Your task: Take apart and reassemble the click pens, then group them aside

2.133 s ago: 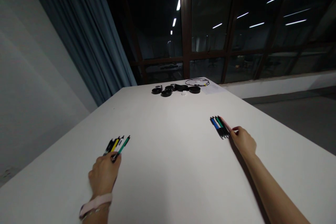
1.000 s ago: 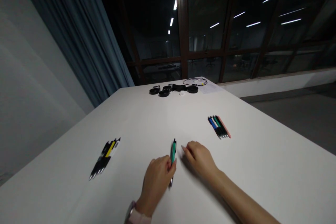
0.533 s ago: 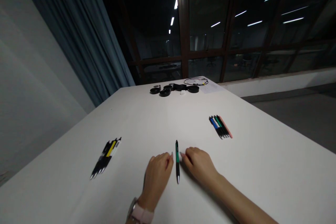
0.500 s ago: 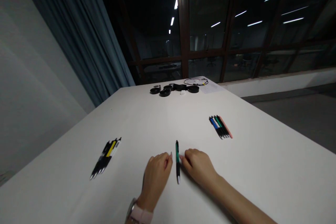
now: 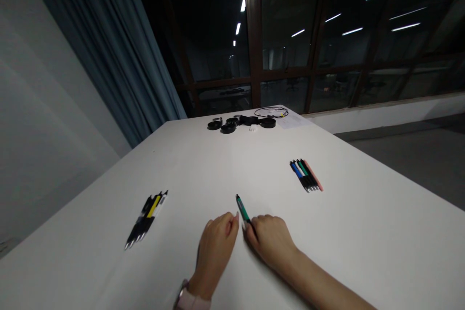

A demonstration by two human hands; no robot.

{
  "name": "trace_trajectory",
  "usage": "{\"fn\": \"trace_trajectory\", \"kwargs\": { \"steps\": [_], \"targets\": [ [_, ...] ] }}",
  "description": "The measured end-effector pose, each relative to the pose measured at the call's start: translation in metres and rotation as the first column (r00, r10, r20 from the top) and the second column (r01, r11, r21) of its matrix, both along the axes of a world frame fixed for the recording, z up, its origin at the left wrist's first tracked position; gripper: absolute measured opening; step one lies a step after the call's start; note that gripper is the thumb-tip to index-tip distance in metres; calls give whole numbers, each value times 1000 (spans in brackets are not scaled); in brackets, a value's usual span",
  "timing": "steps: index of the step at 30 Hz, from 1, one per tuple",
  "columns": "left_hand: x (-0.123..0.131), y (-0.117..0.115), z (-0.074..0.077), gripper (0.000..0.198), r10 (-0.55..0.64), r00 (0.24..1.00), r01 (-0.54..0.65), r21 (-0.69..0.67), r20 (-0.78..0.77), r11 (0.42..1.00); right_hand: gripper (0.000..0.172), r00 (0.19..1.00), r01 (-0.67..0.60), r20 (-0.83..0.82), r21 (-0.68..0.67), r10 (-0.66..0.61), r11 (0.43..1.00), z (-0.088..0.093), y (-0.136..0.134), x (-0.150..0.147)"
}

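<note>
A green pen with a black clip end (image 5: pixel 242 208) lies at a slant on the white table, its upper end toward the far left. My right hand (image 5: pixel 271 240) is closed over the pen's lower part, which the fingers hide. Just left of the pen, my left hand (image 5: pixel 217 240) rests on the table with its fingers curled in and its thumb near the pen; nothing shows in it. On that wrist is a watch with a pinkish band or cuff (image 5: pixel 194 300).
A row of black, yellow and white pens (image 5: pixel 146 220) lies to the left. Blue, green, black and pink pens (image 5: pixel 305 175) lie side by side on the right. Black tape-like rolls (image 5: pixel 228 128), a thin black cable (image 5: pixel 271 112) and paper (image 5: pixel 292 122) sit at the table's far end.
My right hand has closed on the lower part of the green pen. The pen has turned from nearly straight to slanted, its far end shifting left. My left hand has barely moved.
</note>
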State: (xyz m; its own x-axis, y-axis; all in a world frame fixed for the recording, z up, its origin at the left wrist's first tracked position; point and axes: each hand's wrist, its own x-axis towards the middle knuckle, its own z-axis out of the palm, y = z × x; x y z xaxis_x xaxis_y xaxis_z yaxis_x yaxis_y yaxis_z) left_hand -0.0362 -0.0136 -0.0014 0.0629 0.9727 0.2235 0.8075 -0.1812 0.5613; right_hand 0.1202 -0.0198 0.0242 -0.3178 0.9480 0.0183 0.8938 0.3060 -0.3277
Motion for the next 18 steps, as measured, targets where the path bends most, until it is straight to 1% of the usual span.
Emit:
{"fn": "trace_trajectory", "kwargs": {
  "steps": [1,2,3,4,5,6,7,8,9,10,11,12,13,14,15,16,17,18],
  "targets": [
    [1,1,-1,36,-1,993,7,-50,119,999,37,997,20,-72,11,-19,1000,-1,2,2],
    [1,2,-3,35,-2,967,27,-97,254,995,37,984,37,-173,10,-34,999,-3,3,4],
    [2,3,-4,36,-4,921,61,-134,389,989,39,952,43,-302,-18,-47,999,-5,5,4],
    [2,4,-6,39,-6,860,103,-161,511,982,43,891,29,-449,-83,-63,996,-8,7,4],
    [3,6,-8,43,-7,793,150,-184,609,971,49,799,-17,-594,-176,-93,984,-11,9,3],
    [3,7,-10,48,0,729,196,-209,684,958,55,681,-96,-717,-288,-148,953,-14,11,1],
    [4,7,-12,51,18,671,233,-234,741,944,60,558,-188,-799,-388,-227,902,-17,12,-1],
    [4,7,-13,54,48,616,256,-258,786,932,63,442,-279,-840,-462,-315,842,-18,13,-2],
    [4,7,-14,55,86,563,266,-279,822,923,64,344,-360,-850,-512,-400,780,-19,13,-4],
    [5,6,-14,56,125,516,262,-295,848,919,64,267,-432,-840,-542,-471,721,-18,13,-4],
    [5,5,-14,57,161,476,249,-307,865,919,64,211,-495,-822,-556,-529,667,-17,12,-4],
    [5,4,-13,58,187,447,231,-315,875,921,63,177,-549,-800,-564,-573,617,-15,12,-3],
    [5,3,-11,58,204,430,217,-320,879,922,63,164,-589,-780,-569,-604,574,-13,11,-2],
    [5,3,-10,58,216,421,204,-323,881,924,64,166,-610,-762,-578,-625,542,-11,11,-1],
    [6,2,-8,57,225,414,189,-325,882,926,64,174,-614,-751,-589,-637,526,-9,11,0],
    [6,2,-7,56,237,408,174,-330,882,928,65,182,-604,-747,-598,-639,527,-9,11,1],
    [6,2,-6,55,250,402,160,-336,881,928,66,187,-581,-752,-603,-632,547,-9,12,1],
    [5,2,-5,55,262,399,145,-343,879,928,67,188,-547,-769,-599,-611,585,-10,12,0]
  ]
}}
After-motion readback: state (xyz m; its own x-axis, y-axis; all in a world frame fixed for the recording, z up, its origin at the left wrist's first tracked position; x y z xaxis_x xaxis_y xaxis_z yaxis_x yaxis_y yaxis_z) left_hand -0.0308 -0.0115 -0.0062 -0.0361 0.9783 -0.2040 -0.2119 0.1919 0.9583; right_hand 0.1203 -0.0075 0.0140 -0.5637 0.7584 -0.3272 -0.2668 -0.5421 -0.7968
